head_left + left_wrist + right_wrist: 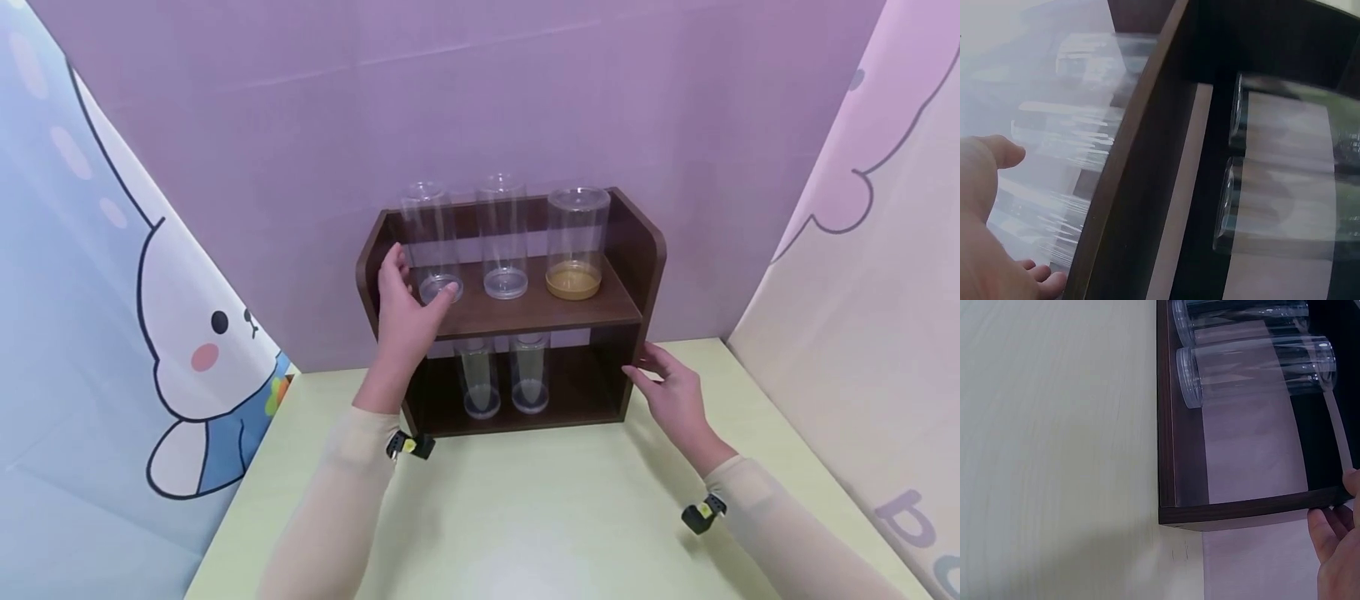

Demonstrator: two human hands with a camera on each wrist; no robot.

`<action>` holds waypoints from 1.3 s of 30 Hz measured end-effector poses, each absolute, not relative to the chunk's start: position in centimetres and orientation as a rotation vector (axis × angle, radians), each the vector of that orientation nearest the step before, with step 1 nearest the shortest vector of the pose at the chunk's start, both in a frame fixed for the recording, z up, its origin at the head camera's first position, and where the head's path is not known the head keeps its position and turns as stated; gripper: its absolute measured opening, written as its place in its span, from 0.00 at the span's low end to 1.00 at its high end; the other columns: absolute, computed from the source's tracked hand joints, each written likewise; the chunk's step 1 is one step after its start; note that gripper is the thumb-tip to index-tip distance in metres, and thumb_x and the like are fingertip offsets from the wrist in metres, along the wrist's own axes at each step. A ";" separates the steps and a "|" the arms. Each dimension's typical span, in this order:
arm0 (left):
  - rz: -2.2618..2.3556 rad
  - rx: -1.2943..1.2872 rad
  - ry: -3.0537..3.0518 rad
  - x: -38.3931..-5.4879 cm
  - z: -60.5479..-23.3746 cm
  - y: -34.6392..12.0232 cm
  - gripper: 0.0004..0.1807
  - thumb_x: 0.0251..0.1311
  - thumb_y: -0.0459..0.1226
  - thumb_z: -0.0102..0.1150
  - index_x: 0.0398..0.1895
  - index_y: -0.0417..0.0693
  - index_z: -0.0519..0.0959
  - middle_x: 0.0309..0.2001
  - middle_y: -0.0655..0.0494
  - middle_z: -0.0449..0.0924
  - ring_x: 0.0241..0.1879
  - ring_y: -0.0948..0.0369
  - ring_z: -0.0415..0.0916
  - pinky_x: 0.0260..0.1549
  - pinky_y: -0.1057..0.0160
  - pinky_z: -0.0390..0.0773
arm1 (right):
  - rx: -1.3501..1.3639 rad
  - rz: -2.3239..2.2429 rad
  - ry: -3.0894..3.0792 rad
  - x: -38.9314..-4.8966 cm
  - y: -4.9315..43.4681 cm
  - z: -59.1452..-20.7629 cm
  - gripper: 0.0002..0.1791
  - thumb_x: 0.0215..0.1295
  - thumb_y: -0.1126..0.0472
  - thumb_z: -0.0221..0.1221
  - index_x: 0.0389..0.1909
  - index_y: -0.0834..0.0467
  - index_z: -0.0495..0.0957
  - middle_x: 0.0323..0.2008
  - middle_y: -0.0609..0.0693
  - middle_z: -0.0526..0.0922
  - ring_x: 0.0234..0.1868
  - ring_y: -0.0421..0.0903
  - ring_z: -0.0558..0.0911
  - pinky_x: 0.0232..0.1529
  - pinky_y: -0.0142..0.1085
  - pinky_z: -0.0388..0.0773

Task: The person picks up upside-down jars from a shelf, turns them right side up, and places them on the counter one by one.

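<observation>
A dark brown two-tier wooden shelf (540, 310) stands on the table. My left hand (408, 312) is at the upper tier's left end, thumb spread from the fingers. The thumb overlaps the base of the leftmost clear jar (429, 225) in the head view. In the left wrist view, the fingers (1050, 284) stay apart near the blurred upper jars. A second clear jar (504, 229) and a wider jar with a tan base (576, 233) stand beside it. My right hand (675, 396) holds the shelf's right side panel (1241, 511) at its front edge, thumb inside, fingers outside.
Two clear jars (530, 379) stand on the lower tier. The pale table (510, 508) extends in front of the shelf. A purple cloth (480, 100) hangs behind, with printed cloths at the left (82, 333) and right (870, 350).
</observation>
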State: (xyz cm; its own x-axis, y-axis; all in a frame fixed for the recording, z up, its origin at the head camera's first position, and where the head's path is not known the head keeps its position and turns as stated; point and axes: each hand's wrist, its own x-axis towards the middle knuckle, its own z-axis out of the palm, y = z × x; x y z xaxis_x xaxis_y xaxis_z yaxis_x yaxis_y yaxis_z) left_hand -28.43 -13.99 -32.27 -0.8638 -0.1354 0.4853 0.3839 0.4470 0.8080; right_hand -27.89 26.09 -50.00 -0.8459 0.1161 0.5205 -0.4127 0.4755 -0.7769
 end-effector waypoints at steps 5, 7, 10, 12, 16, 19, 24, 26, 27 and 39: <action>-1.395 -0.174 -2.202 -29.9 -31.8 -13.5 0.58 0.69 0.51 0.74 0.91 0.58 0.45 0.86 0.50 0.52 0.84 0.54 0.54 0.80 0.46 0.65 | 0.239 1.370 -2.210 -27.9 26.1 -50.1 0.23 0.74 0.64 0.72 0.68 0.59 0.85 0.53 0.60 0.92 0.49 0.17 0.81 0.46 0.17 0.80; -1.395 -0.169 -2.191 -30.4 -31.6 -13.5 0.58 0.69 0.51 0.74 0.91 0.58 0.46 0.86 0.51 0.53 0.84 0.55 0.55 0.80 0.46 0.65 | 0.239 1.363 -2.212 -28.0 26.1 -50.2 0.22 0.74 0.64 0.72 0.67 0.59 0.85 0.53 0.59 0.92 0.49 0.17 0.81 0.46 0.17 0.80; -1.399 -0.171 -2.174 -31.1 -31.5 -13.5 0.57 0.69 0.50 0.75 0.91 0.59 0.46 0.85 0.51 0.53 0.84 0.54 0.55 0.81 0.47 0.65 | 0.243 1.350 -2.211 -28.0 26.1 -50.2 0.22 0.74 0.64 0.72 0.67 0.58 0.85 0.53 0.59 0.92 0.49 0.17 0.81 0.46 0.17 0.80; -1.396 -0.176 -2.164 -31.5 -31.4 -13.5 0.57 0.70 0.49 0.75 0.91 0.60 0.45 0.85 0.51 0.53 0.84 0.54 0.55 0.80 0.48 0.65 | 0.245 1.342 -2.208 -28.1 26.1 -50.1 0.22 0.74 0.64 0.72 0.67 0.58 0.85 0.53 0.59 0.92 0.48 0.17 0.81 0.46 0.17 0.80; -1.403 -0.184 -2.144 -32.3 -31.4 -13.4 0.58 0.70 0.48 0.75 0.91 0.64 0.43 0.85 0.52 0.53 0.84 0.55 0.54 0.79 0.49 0.68 | 0.243 1.333 -2.201 -28.1 26.1 -50.1 0.22 0.74 0.64 0.73 0.66 0.60 0.85 0.52 0.59 0.92 0.48 0.16 0.81 0.45 0.16 0.80; -1.403 -0.182 -2.137 -32.8 -31.4 -13.3 0.59 0.70 0.47 0.76 0.91 0.68 0.42 0.84 0.52 0.54 0.84 0.55 0.55 0.79 0.50 0.68 | 0.243 1.329 -2.197 -28.1 26.1 -50.2 0.21 0.74 0.65 0.73 0.66 0.61 0.85 0.52 0.60 0.92 0.48 0.16 0.81 0.45 0.16 0.80; -1.374 -0.179 -2.128 -33.3 -31.3 -13.2 0.59 0.71 0.44 0.76 0.91 0.69 0.42 0.82 0.53 0.57 0.82 0.58 0.56 0.78 0.52 0.68 | 0.245 1.324 -2.200 -27.9 26.0 -50.1 0.21 0.74 0.65 0.72 0.65 0.62 0.85 0.51 0.60 0.92 0.48 0.16 0.80 0.45 0.16 0.80; -1.365 -0.175 -2.117 -33.3 -31.3 -13.1 0.59 0.71 0.43 0.76 0.91 0.70 0.43 0.81 0.54 0.58 0.81 0.59 0.58 0.78 0.53 0.69 | 0.244 1.323 -2.205 -27.9 26.0 -50.0 0.21 0.74 0.66 0.72 0.65 0.63 0.85 0.52 0.60 0.92 0.48 0.16 0.80 0.45 0.16 0.80; -1.362 -0.171 -2.110 -33.4 -31.4 -13.1 0.58 0.71 0.43 0.76 0.91 0.71 0.43 0.80 0.55 0.59 0.80 0.60 0.59 0.77 0.54 0.70 | 0.244 1.323 -2.207 -27.8 25.9 -50.0 0.21 0.74 0.66 0.72 0.65 0.63 0.85 0.52 0.60 0.92 0.48 0.16 0.80 0.45 0.16 0.80; -1.310 -0.189 -2.042 -34.0 -32.0 -13.0 0.55 0.70 0.42 0.77 0.90 0.70 0.50 0.75 0.56 0.63 0.76 0.62 0.63 0.75 0.54 0.73 | 0.243 1.323 -2.222 -27.7 25.9 -49.8 0.21 0.75 0.65 0.72 0.66 0.61 0.85 0.52 0.60 0.92 0.48 0.17 0.80 0.45 0.16 0.79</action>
